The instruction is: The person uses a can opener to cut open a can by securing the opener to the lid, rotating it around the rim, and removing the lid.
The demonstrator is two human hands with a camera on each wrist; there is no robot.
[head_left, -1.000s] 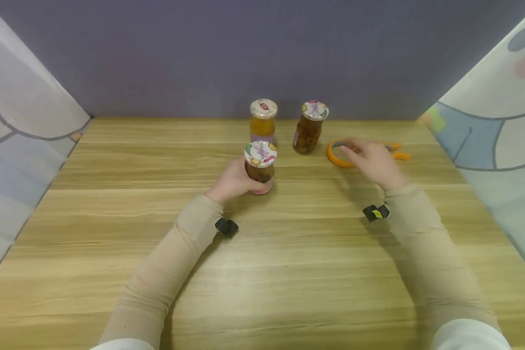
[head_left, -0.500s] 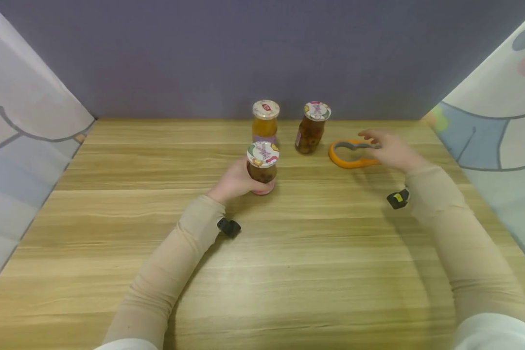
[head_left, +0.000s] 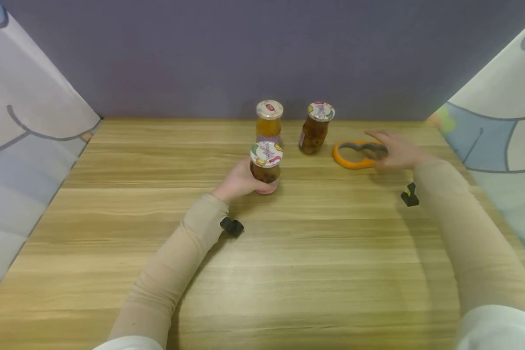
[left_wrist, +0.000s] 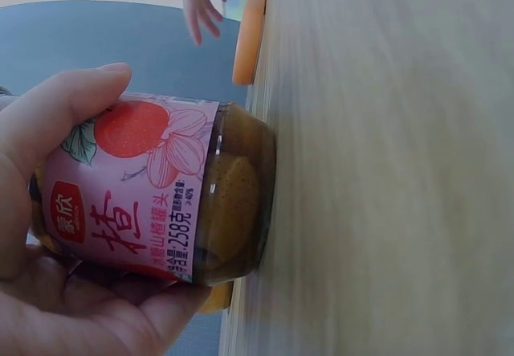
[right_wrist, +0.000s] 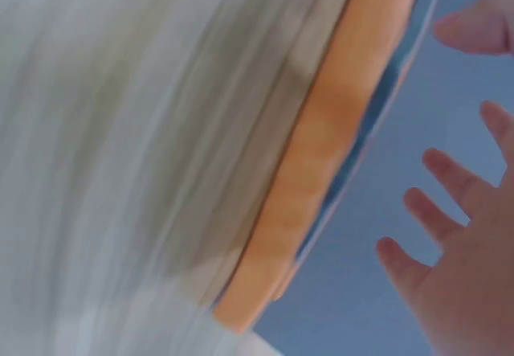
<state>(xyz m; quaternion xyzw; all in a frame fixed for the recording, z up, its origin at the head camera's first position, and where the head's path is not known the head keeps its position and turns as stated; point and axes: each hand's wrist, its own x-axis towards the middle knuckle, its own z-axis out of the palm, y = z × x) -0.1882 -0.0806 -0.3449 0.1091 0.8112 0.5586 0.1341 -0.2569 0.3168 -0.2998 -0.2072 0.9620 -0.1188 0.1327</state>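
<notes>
A wood-grained worktop fills most of the head view and runs back to a grey partition. Towards its far right lies the orange jar opener, flat, its grey-lined loop pointing left. The right hand is at the opener's handle end with fingers spread well apart, gripping nothing. The left hand has thumb and fingers wrapped round an upright hawthorn jar near the middle. Behind that stands a yellow fruit jar, and a dark fruit jar stands between it and the opener. The step in hand looks like a reach for the opener; it would go best with the right palm lowered over both handles together and the fingers curled evenly round them, while the left hand holds the hawthorn jar steady, away from the yellow one. The handles are hidden by the right hand in the head view, and the right wrist view cuts off the opener's upper end and part of the thumb. The hawthorn jar blocks the yellow jar's lower part; its own base seems to rest on the worktop, though the angle leaves that unsure.
</notes>
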